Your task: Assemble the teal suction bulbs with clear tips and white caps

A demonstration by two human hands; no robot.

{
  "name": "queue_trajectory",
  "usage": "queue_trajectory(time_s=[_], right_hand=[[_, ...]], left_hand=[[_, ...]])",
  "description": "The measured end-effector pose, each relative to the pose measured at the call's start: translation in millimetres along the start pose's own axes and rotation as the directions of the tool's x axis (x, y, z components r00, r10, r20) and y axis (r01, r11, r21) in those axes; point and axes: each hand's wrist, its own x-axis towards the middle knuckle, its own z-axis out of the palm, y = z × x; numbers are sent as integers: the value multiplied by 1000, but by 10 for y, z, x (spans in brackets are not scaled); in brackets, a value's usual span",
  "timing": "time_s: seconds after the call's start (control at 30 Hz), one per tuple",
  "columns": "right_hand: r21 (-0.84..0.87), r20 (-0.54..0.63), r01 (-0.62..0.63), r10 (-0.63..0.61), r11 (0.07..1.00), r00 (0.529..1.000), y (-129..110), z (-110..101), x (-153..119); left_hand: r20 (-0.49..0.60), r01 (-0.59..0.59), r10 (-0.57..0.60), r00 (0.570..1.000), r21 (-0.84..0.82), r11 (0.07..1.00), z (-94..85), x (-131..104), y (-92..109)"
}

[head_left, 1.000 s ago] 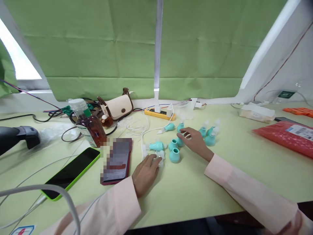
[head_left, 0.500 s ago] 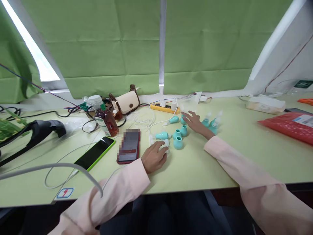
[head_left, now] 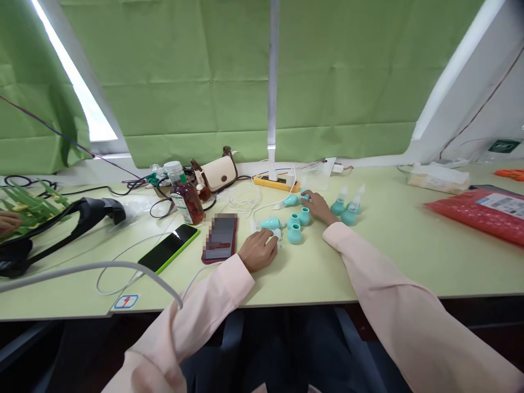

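My left hand (head_left: 258, 251) rests on the table with its fingers loosely bent and apart, beside small clear plastic tips (head_left: 277, 234) that it partly covers. A teal bulb with a clear nozzle (head_left: 271, 223) lies on its side just beyond these fingers. My right hand (head_left: 320, 207) reaches farther back, its fingertips closed on a teal rubber bulb (head_left: 305, 196) that they partly hide. Several open-necked teal bulbs (head_left: 294, 234) stand between the hands. Another nozzled bulb (head_left: 291, 201) lies left of my right fingertips. Bulbs with clear nozzles (head_left: 349, 214) stand upright right of that hand.
A red-cased phone (head_left: 220, 240), a green-edged phone (head_left: 168, 249), a dark drink bottle (head_left: 186, 199) and a cream bag (head_left: 220, 172) are on the left. Behind lies a yellow power strip (head_left: 277, 183) with white cables. A red parcel (head_left: 478, 210) lies right. Another person's hand (head_left: 9, 222) shows far left.
My right hand has drawn its fingers in around the rear teal bulb. My left hand stays by the clear tips. The view has shifted slightly, and another person's hand has appeared at far left.
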Motion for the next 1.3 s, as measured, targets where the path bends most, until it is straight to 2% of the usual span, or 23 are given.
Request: queue_trajectory(time_s=[0.13,0.27,0.4,0.5,0.6,0.63,0.67,0.7,0.77,0.9,1.03,1.1,1.17,1.2,1.3], right_hand=[[60,-91,-36,41,998,995,8,22,-17],[174,-290,-8,59,985,955,-135,-89,-36],[295,-490,132,31,946,871,-520,-274,-191],[336,-528,305,-90,891,844,-854,-362,-494],[335,-474,483,-299,809,828,-1060,-366,-882],[326,-449,548,-384,771,807,-1088,-354,-996],[301,-430,638,-496,709,754,-1099,-340,-1092],[286,-418,676,-547,679,725,-1098,-325,-1167],[269,-412,705,-583,657,700,-1078,-300,-1259],[254,-402,693,-578,675,710,-1066,-253,-1316],[305,-302,609,-532,732,791,-1113,-195,-1347],[363,-220,542,-495,758,840,-1135,-189,-1355],[419,-116,486,-486,767,866,-1147,-207,-1349],[443,-59,471,-500,763,864,-1149,-223,-1342],[490,53,476,-569,731,820,-1145,-271,-1326]], left_hand=[[-50,24,-27,998,-66,998,37,101,110],[-79,82,-98,992,-180,980,62,150,143],[-78,189,-228,971,-338,922,64,117,95],[-55,277,-339,939,-464,841,54,76,80],[-25,313,-399,916,-579,753,12,24,110],[-20,312,-407,913,-609,729,-11,4,125],[-8,306,-403,915,-637,707,-37,-18,140],[6,298,-393,919,-663,686,-64,-40,153],[29,289,-382,924,-706,647,-113,-86,175],[66,298,-386,920,-759,580,-150,-161,197],[148,349,-401,904,-797,492,-117,-180,189],[203,375,-389,899,-815,441,-91,-176,184],[248,397,-378,892,-830,393,-66,-175,187],[263,405,-376,889,-834,374,-57,-177,191],[278,418,-382,881,-836,356,-52,-186,210]])
